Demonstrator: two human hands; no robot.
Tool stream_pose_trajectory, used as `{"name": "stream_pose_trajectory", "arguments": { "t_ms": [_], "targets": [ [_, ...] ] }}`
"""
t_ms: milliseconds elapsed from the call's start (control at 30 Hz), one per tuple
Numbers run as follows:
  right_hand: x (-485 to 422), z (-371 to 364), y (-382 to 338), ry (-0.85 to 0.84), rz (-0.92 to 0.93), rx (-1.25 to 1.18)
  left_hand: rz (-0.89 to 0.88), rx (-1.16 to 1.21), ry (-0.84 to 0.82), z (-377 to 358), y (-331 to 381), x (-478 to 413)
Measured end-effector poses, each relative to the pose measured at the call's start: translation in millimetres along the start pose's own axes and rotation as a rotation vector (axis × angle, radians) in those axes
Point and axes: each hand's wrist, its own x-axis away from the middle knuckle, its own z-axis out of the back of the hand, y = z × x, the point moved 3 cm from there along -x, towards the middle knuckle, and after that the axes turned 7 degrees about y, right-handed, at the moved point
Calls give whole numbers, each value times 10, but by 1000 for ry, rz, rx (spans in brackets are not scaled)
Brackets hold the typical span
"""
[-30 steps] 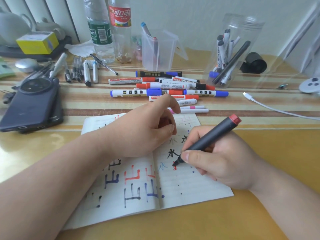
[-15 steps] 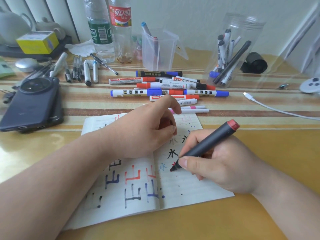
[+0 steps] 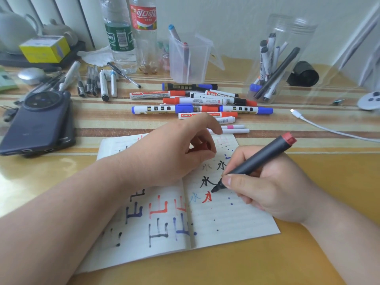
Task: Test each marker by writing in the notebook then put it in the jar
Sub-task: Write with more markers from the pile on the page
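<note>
An open notebook (image 3: 226,219) lies on the table in front of me, its pages covered in black, blue and red strokes. My right hand (image 3: 267,188) grips a dark grey marker with a red end (image 3: 261,157), tip on the right page beside a fresh red mark (image 3: 207,197). My left hand (image 3: 170,155) rests on the notebook's spine and curls around a red cap (image 3: 202,146). A clear plastic jar (image 3: 281,58) stands at the back right with several markers inside. A pile of loose markers (image 3: 201,103) lies beyond the notebook.
Two phones (image 3: 39,122) lie stacked at the left. Pens and caps (image 3: 96,83), two bottles (image 3: 131,33) and a clear cup (image 3: 189,58) with pens stand at the back. A white cable (image 3: 329,128) runs along the right.
My right hand has drawn red strokes on the right page, and the marker tip moved slightly up and right. My left hand has stayed in place.
</note>
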Motion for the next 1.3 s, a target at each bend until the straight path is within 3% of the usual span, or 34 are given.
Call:
{"name": "stream_pose_trajectory", "arguments": {
  "t_ms": [133, 367, 500, 667, 800, 1100, 1300],
  "targets": [
    [5, -14, -13, 15, 47, 104, 20, -23, -17, 0, 3, 5],
    [-10, -9, -6, -17, 3, 79, 58, -68, -10, 18, 7, 11],
    [-62, 36, -10, -17, 0, 140, 6, -69, -18, 17, -1, 4],
    [-117, 149, 64, 120, -31, -184, -13, -37, -5, 9, -19, -12],
    [-146, 198, 65, 197, 43, -424, 45, 12, 18, 4, -26, -10],
    [-133, 149, 60, 207, 103, -446, 47, 46, 12, 10, -13, -13],
    [-130, 112, 79, 185, 134, -370, -49, 34, -5, 0, 34, -8]
  ]
}}
